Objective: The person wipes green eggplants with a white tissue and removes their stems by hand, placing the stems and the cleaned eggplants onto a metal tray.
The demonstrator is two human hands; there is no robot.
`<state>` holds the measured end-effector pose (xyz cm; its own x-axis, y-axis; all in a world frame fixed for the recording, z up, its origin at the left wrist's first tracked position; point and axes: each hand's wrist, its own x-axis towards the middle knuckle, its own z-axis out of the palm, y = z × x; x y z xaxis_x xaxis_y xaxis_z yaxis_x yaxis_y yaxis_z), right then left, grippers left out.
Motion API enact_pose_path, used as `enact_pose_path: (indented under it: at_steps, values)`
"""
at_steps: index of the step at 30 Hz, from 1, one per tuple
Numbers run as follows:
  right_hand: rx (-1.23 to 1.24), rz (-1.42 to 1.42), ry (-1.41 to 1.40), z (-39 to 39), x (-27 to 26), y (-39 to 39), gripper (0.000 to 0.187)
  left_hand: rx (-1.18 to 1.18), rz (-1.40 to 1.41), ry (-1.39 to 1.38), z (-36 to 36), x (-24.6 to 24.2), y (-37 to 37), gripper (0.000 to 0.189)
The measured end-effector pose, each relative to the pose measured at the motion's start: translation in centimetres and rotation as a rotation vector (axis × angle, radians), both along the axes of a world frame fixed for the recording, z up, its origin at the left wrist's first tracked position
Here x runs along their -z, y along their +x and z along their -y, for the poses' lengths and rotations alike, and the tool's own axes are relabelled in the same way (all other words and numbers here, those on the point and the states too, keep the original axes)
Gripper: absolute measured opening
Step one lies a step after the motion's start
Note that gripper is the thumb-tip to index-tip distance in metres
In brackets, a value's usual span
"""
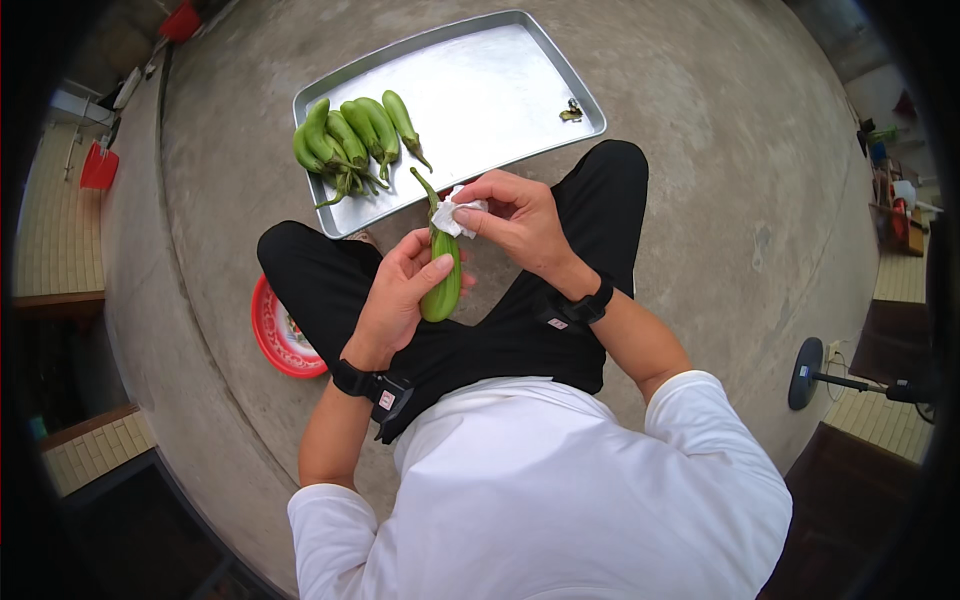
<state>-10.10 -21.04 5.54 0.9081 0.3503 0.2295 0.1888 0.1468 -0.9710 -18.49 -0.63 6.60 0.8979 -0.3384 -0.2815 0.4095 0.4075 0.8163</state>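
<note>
My left hand (409, 289) holds a long green eggplant (444, 279) upright over my lap, its stem pointing towards the tray. Pinched between the thumb and fingers of my right hand (521, 217) is a crumpled white tissue (457, 214), which touches the eggplant near its cap. In front of my knees lies a shallow metal tray (450, 34). Several green eggplants (364, 124) are grouped at its left end, stems towards me. A small dark, shrivelled scrap (571, 112) lies near the tray's right edge.
A red-rimmed basin (262, 330) with a patterned inside stands on the concrete floor (720, 202), partly hidden by my left leg. A black fan (807, 373) is at the far right. A red dustpan-like object (99, 166) is at the far left.
</note>
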Motion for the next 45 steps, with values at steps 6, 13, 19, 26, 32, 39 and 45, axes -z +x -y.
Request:
enact_pose_path:
  at_steps: [6, 13, 19, 26, 32, 39, 45]
  values:
    - [0.044, -0.010, 0.061, -0.4, -0.7, -0.5, 0.015, 0.021, 0.033, -0.002, -0.6, -0.5, -0.2, 0.044]
    - [0.166, 0.159, -0.028, -0.3, -0.9, 0.0, 0.015, 0.030, 0.062, -0.043, -0.8, -1.1, -0.3, 0.051]
    - [0.407, 0.181, -0.078, 0.3, -0.4, 1.4, 0.015, 0.088, 0.147, 0.210, -0.3, -1.3, -0.9, 0.051]
    - [0.255, 0.553, -0.126, -0.6, -3.2, -2.5, 0.020, -0.051, 0.104, -0.079, -0.1, 0.1, -0.5, 0.040]
    - [0.294, 0.579, -0.174, -0.9, -2.8, -1.8, 0.020, -0.092, 0.058, -0.106, 0.0, 0.2, -0.8, 0.039]
    - [0.476, 0.477, -0.200, 0.0, -1.3, 1.2, 0.019, -0.102, 0.026, -0.161, -0.2, 0.7, -0.4, 0.047]
    - [0.275, 0.683, -0.218, -1.5, -1.7, -0.8, 0.020, -0.175, -0.087, -0.295, -0.3, 1.7, -0.2, 0.040]
